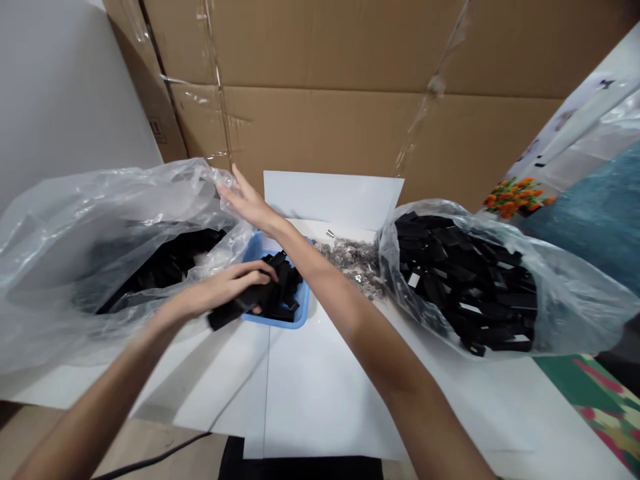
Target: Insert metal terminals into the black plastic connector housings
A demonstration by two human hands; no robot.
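My left hand (235,288) is closed around a bunch of black plastic pieces (240,305) at the left edge of a blue basket (300,313) that holds more black pieces (285,287). My right hand (249,200) reaches across to the left, fingers stretched out, touching the rim of a large clear plastic bag (100,220) with black pieces (165,267) inside. The right forearm crosses over the basket.
A second clear bag (565,293) full of black pieces (470,280) lies at the right. A heap of small metal parts (350,260) sits behind the basket on the white table (320,387). Cardboard boxes (350,120) stand behind. A black cable (150,460) runs along the near edge.
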